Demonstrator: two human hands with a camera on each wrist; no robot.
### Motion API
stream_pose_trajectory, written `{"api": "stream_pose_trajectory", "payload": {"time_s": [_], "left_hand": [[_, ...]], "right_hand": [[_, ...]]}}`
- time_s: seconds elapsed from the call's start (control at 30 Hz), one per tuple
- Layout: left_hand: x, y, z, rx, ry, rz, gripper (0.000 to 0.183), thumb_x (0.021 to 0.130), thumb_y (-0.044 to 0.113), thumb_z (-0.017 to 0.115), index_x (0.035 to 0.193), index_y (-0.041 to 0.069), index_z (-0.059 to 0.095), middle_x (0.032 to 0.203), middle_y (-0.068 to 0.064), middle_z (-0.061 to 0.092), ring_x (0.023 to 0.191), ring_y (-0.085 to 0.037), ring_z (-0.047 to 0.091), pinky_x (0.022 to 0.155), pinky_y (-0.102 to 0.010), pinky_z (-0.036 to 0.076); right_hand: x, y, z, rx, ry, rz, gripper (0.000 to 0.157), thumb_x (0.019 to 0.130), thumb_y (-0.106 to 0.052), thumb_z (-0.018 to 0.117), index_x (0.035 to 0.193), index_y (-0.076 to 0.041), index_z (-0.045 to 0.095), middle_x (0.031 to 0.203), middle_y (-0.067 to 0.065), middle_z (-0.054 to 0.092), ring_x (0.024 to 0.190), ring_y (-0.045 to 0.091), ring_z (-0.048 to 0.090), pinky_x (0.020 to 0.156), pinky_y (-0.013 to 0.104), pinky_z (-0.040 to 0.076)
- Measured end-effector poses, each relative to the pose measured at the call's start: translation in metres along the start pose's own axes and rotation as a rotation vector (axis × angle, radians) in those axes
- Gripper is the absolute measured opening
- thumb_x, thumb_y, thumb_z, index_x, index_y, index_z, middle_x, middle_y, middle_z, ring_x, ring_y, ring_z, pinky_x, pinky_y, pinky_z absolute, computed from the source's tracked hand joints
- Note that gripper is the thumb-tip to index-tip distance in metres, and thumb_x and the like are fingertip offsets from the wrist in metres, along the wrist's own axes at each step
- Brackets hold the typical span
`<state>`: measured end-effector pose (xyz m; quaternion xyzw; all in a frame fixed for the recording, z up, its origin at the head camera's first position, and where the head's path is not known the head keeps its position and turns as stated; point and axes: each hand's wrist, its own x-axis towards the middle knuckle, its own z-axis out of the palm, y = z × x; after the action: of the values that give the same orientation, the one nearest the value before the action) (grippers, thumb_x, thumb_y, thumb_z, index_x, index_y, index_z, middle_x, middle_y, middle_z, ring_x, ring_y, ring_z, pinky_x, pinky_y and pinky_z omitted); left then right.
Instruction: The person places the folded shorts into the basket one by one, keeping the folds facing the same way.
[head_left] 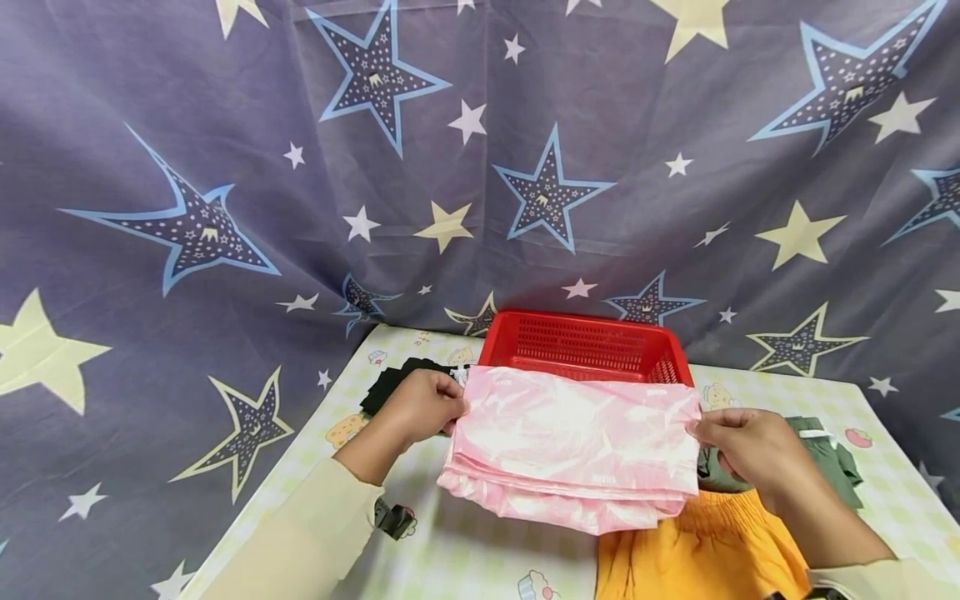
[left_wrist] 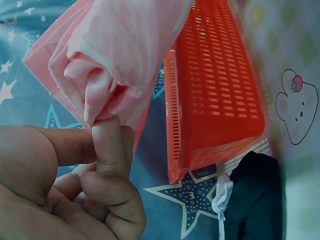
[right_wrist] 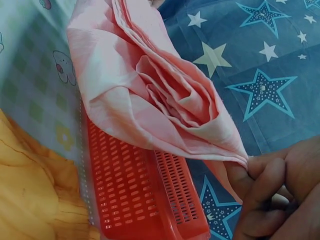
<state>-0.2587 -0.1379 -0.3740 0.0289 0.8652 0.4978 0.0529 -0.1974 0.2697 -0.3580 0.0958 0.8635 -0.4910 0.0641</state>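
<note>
A folded pink-and-white cloth (head_left: 573,437) hangs stretched between both hands, raised above the table in front of the red basket. My left hand (head_left: 422,410) pinches its upper left corner between thumb and fingers. At the opposite corner, my right hand (head_left: 753,446) pinches the cloth the same way. Seen from the left wrist, the cloth (left_wrist: 120,60) shows rolled layers at its end; the right wrist view shows several folded layers of the cloth (right_wrist: 150,95) too. Whether it is a garment cannot be told.
Behind the cloth stands a red perforated basket (head_left: 577,340). Black clothing with a white drawstring (head_left: 405,379) lies left of it. Orange elastic-waist clothing (head_left: 705,554) and green clothing (head_left: 832,458) lie at the right on the checked tablecloth (head_left: 420,567). A star-patterned curtain (head_left: 420,275) hangs behind.
</note>
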Motion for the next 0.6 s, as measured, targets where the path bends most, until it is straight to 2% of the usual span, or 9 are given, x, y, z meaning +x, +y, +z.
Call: {"api": "stream_pose_trajectory", "payload": {"time_s": [0.23, 0.43, 0.6], "left_hand": [[0.015, -0.002, 0.005, 0.012, 0.007, 0.006, 0.004, 0.090, 0.002, 0.072, 0.090, -0.001, 0.072, 0.073, -0.006, 0.067, 0.056, -0.015, 0.065, 0.063, -0.038, 0.060], [0.025, 0.004, 0.006, 0.031, 0.017, 0.004, 0.004, 0.090, 0.003, 0.071, 0.090, -0.001, 0.071, 0.075, -0.007, 0.067, 0.056, -0.016, 0.066, 0.057, -0.030, 0.056], [0.034, 0.006, 0.008, 0.043, 0.031, -0.009, 0.006, 0.089, 0.004, 0.072, 0.093, -0.001, 0.072, 0.078, -0.009, 0.069, 0.057, -0.016, 0.067, 0.056, -0.029, 0.055]], "right_hand": [[0.011, 0.000, 0.001, -0.035, 0.004, 0.012, 0.039, 0.099, -0.028, 0.066, 0.121, 0.003, 0.068, 0.059, -0.001, 0.047, 0.053, 0.017, 0.043, 0.053, 0.035, 0.037], [0.019, -0.001, 0.001, -0.026, 0.011, -0.001, 0.043, 0.100, -0.028, 0.065, 0.127, 0.005, 0.064, 0.057, -0.002, 0.047, 0.051, 0.017, 0.043, 0.051, 0.036, 0.037], [0.027, -0.002, 0.000, -0.023, 0.017, 0.016, 0.047, 0.100, -0.031, 0.063, 0.131, 0.004, 0.062, 0.060, 0.000, 0.048, 0.051, 0.018, 0.042, 0.049, 0.036, 0.034]]}}
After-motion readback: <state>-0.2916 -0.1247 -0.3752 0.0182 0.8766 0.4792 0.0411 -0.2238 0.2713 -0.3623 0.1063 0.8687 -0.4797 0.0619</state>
